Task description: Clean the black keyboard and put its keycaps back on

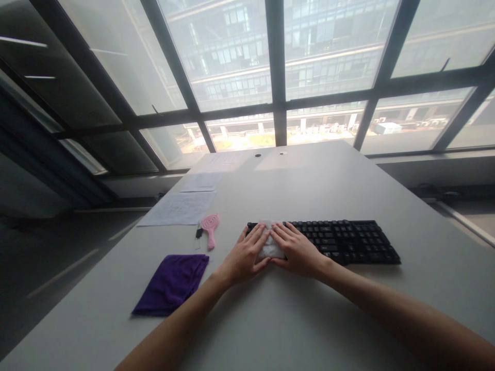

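Note:
Both my hands lie side by side on a whitish, soft-looking clump (269, 250) at the left end of a black keyboard (344, 240). I cannot tell whether the clump is gel or crumpled tissue. My left hand (247, 252) covers its left side with fingers stretched out over it. From the right, my right hand (296, 248) rests on it in the same way, its fingers extended and a little apart. The thumbs come close together at the near edge of the clump. Keys under the hands and clump are hidden.
Left of my hands lie a pink hairbrush (211, 230), a small black item (199, 233) and a folded purple cloth (174, 284). Papers (178, 207) lie farther back on the white table (301, 190). Large windows (232, 51) stand behind it.

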Action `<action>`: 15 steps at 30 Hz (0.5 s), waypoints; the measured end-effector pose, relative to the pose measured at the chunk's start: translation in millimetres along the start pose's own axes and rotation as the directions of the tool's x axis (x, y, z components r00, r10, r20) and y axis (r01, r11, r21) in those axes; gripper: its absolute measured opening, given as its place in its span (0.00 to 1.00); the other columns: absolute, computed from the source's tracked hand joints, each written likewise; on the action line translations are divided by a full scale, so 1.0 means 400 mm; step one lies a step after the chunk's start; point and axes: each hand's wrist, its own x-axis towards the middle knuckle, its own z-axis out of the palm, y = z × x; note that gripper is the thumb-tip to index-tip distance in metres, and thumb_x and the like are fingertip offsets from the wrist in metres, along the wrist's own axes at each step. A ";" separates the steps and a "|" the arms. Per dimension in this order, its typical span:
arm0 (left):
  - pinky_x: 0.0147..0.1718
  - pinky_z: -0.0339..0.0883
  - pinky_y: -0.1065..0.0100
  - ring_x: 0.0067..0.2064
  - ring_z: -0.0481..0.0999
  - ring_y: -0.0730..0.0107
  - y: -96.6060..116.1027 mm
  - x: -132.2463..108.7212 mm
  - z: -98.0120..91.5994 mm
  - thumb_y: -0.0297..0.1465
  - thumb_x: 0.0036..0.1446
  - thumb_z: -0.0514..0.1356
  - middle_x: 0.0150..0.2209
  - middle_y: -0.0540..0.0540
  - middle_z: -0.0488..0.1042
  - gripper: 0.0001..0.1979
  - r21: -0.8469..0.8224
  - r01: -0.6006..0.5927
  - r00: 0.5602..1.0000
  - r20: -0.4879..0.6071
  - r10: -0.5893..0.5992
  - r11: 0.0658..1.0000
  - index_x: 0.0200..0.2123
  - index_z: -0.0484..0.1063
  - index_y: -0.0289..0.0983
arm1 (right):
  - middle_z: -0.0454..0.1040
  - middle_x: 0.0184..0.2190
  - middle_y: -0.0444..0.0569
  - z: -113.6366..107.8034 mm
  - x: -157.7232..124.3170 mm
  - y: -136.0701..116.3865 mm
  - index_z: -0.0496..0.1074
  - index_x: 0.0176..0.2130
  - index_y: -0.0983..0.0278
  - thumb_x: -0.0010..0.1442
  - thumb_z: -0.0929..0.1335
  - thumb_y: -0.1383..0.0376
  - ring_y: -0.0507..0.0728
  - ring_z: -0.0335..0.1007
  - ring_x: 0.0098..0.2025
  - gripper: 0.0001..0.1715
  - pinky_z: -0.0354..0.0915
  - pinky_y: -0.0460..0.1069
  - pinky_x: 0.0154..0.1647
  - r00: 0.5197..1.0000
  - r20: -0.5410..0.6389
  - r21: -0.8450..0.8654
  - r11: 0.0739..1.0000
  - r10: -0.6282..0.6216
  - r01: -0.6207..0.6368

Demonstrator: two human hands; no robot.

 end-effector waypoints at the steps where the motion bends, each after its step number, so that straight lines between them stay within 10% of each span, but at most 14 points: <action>1: 0.71 0.41 0.47 0.74 0.48 0.52 0.001 -0.001 0.000 0.39 0.65 0.58 0.73 0.34 0.50 0.38 -0.001 0.009 1.000 0.009 -0.009 1.000 0.72 0.48 0.33 | 0.60 0.68 0.63 0.001 0.000 0.001 0.60 0.68 0.72 0.63 0.69 0.49 0.66 0.52 0.72 0.44 0.47 0.63 0.73 1.000 0.001 0.006 1.000 0.000 0.000; 15: 0.70 0.42 0.46 0.73 0.49 0.50 -0.045 0.038 -0.021 0.44 0.62 0.61 0.72 0.34 0.50 0.45 -0.054 -0.062 0.996 0.066 0.065 0.997 0.73 0.43 0.34 | 0.56 0.69 0.68 0.001 0.033 0.022 0.54 0.70 0.74 0.55 0.74 0.48 0.69 0.50 0.72 0.57 0.45 0.63 0.73 0.998 0.065 -0.003 1.000 0.012 -0.012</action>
